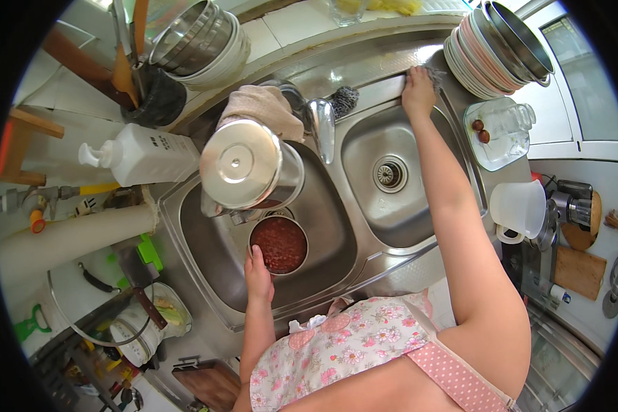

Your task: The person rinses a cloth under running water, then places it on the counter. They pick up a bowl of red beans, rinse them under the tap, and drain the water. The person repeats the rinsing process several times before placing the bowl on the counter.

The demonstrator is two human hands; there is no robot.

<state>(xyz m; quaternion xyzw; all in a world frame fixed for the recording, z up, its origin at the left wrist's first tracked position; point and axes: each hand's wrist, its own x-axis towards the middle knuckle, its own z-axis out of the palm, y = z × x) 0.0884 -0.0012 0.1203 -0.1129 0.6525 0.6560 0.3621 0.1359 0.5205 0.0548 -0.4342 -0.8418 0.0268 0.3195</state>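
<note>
My left hand [260,273] grips the rim of a round metal pot [305,262], thumb on top. Reddish-brown liquid with many small beans or grains [278,244] fills it. The pot is over the left sink basin [329,221], in front of a cylindrical steel vessel with a shiny round lid [242,162]. My right arm reaches across the right sink basin [371,216]. At the back ledge, my right hand [419,92] touches a grey rag or scrubber [435,77]; its grip is unclear. A chrome faucet [322,129] stands between the basins.
A steel-wool scrubber [345,100] and a beige cloth [260,105] lie near the faucet. To the right are stacked plates [474,62] and a glass dish [489,154] with a jar. A white pump bottle [154,154] and a cleaver [136,268] are at left.
</note>
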